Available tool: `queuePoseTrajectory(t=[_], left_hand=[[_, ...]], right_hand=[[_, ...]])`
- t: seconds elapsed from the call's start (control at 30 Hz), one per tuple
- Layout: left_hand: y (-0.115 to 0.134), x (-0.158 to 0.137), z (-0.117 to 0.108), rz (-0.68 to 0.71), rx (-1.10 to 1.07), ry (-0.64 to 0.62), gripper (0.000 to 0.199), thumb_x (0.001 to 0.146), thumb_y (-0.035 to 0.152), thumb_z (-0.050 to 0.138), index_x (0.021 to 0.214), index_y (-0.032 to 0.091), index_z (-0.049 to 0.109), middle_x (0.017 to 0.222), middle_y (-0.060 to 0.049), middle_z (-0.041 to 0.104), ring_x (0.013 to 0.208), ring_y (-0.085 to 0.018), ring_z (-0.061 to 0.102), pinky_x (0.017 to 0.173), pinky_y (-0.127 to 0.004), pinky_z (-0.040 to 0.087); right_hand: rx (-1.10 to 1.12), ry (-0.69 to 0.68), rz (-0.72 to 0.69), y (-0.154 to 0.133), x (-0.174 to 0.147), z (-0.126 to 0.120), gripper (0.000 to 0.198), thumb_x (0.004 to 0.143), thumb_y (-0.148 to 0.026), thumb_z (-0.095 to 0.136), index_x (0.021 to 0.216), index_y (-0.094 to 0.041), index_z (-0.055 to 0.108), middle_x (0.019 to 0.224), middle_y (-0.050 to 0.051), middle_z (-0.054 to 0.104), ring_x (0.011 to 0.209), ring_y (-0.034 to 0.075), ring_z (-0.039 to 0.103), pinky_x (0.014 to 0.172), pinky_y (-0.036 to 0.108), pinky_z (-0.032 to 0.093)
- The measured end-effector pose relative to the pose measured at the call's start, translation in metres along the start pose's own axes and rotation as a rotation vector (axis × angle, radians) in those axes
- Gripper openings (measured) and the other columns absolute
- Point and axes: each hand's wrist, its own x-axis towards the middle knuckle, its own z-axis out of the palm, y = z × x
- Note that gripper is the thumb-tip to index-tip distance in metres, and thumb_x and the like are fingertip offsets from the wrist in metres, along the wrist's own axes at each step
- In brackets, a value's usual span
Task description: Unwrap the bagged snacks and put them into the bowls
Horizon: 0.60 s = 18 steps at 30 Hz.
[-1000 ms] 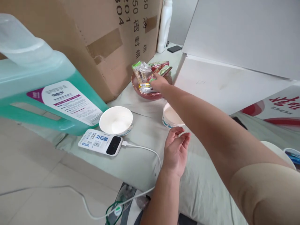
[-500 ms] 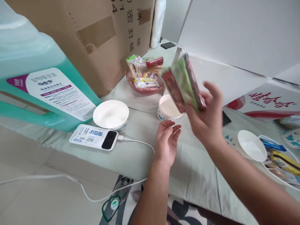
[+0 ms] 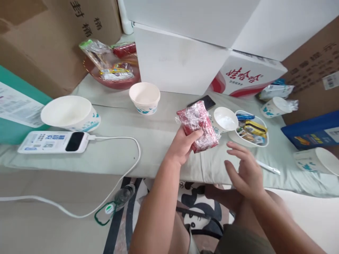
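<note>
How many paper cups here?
5: one by the power bank, one near the pink bowl, one left of the tub, one right of it, one rightmost. Nested ones may be hidden.

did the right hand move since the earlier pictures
Yes: the right hand has left the reddish bowl, moving rightward and back from it, now near the white tub.

Home-like room, cloth-covered table [image 3: 113, 121], snack-filled bowl [image 3: 116, 84], cartoon-patterned floor mat [image 3: 196, 199], cardboard carton [image 3: 53, 53]
</note>
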Motion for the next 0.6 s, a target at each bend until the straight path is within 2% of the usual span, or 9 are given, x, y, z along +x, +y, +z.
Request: queuePoseTrajectory(t=[0.13, 0.23, 0.27, 0.33, 0.4, 0.47, 0.53, 0.6], left_hand=[[-0.027, 0.006, 0.014, 0.019, 0.084, 0.032, 0.08, 0.06, 0.009, 0.087, 0.128, 0.031, 0.051, 0.112, -0.001, 0.071, 0.099, -0.018, 0.068, 0.091, -0.034, 0.054], [-0.053, 0.014, 0.018, 0.089, 0.225, 0.022, 0.104, 0.062, 0.009, 0.086, 0.145, 0.041, 0.033, 0.119, -0.001, 0.068, 0.1, -0.018, 0.068, 0.092, -0.036, 0.054], [-0.061, 0.016, 0.019, 0.107, 0.285, 0.014, 0.103, 0.065, 0.011, 0.086, 0.146, 0.042, 0.031, 0.118, -0.002, 0.068, 0.098, -0.018, 0.068, 0.091, -0.036, 0.054], [-0.075, 0.022, 0.024, 0.131, 0.427, -0.007, 0.086, 0.069, 0.016, 0.083, 0.141, 0.039, 0.041, 0.112, -0.002, 0.067, 0.093, -0.017, 0.067, 0.088, -0.033, 0.054], [-0.085, 0.027, 0.029, 0.146, 0.577, -0.035, 0.059, 0.072, 0.02, 0.081, 0.124, 0.032, 0.057, 0.106, -0.002, 0.067, 0.087, -0.015, 0.064, 0.083, -0.028, 0.052], [-0.09, 0.029, 0.035, 0.145, 0.679, -0.064, 0.041, 0.072, 0.021, 0.081, 0.108, 0.027, 0.064, 0.1, -0.001, 0.065, 0.081, -0.013, 0.061, 0.077, -0.023, 0.049], [-0.092, 0.029, 0.04, 0.107, 0.702, -0.085, 0.04, 0.068, 0.02, 0.082, 0.103, 0.026, 0.064, 0.094, 0.0, 0.064, 0.075, -0.012, 0.057, 0.072, -0.022, 0.047], [-0.091, 0.027, 0.042, 0.021, 0.684, -0.115, 0.05, 0.063, 0.018, 0.085, 0.107, 0.028, 0.064, 0.093, 0.0, 0.064, 0.073, -0.013, 0.058, 0.07, -0.024, 0.047]], right_hand=[[-0.227, 0.073, 0.272, 0.065, -0.046, -0.057, 0.023, 0.089, -0.024, 0.057, 0.111, -0.026, 0.063, 0.112, 0.011, 0.073, 0.107, 0.03, 0.07, 0.09, 0.049, 0.057], [-0.349, 0.04, 0.455, 0.122, -0.089, -0.08, 0.031, 0.087, -0.03, 0.054, 0.115, -0.024, 0.064, 0.116, 0.014, 0.071, 0.112, 0.033, 0.068, 0.094, 0.052, 0.054], [-0.377, 0.019, 0.49, 0.138, -0.103, -0.084, 0.035, 0.085, -0.031, 0.053, 0.117, -0.023, 0.064, 0.12, 0.015, 0.07, 0.116, 0.035, 0.065, 0.097, 0.054, 0.053], [-0.425, -0.031, 0.548, 0.164, -0.125, -0.086, 0.04, 0.085, -0.036, 0.052, 0.12, -0.021, 0.064, 0.126, 0.018, 0.067, 0.12, 0.038, 0.062, 0.101, 0.058, 0.049], [-0.45, -0.076, 0.603, 0.18, -0.138, -0.087, 0.04, 0.087, -0.042, 0.051, 0.116, -0.02, 0.065, 0.125, 0.018, 0.067, 0.118, 0.039, 0.061, 0.099, 0.059, 0.048], [-0.437, -0.108, 0.627, 0.187, -0.14, -0.089, 0.035, 0.09, -0.045, 0.048, 0.107, -0.021, 0.067, 0.121, 0.017, 0.068, 0.111, 0.037, 0.063, 0.095, 0.057, 0.049], [-0.378, -0.104, 0.616, 0.187, -0.138, -0.093, 0.031, 0.09, -0.046, 0.048, 0.098, -0.022, 0.066, 0.112, 0.016, 0.071, 0.101, 0.034, 0.065, 0.088, 0.053, 0.05], [-0.265, -0.071, 0.647, 0.181, -0.133, -0.098, 0.027, 0.089, -0.047, 0.05, 0.094, -0.023, 0.062, 0.096, 0.013, 0.072, 0.086, 0.03, 0.066, 0.076, 0.045, 0.052]])
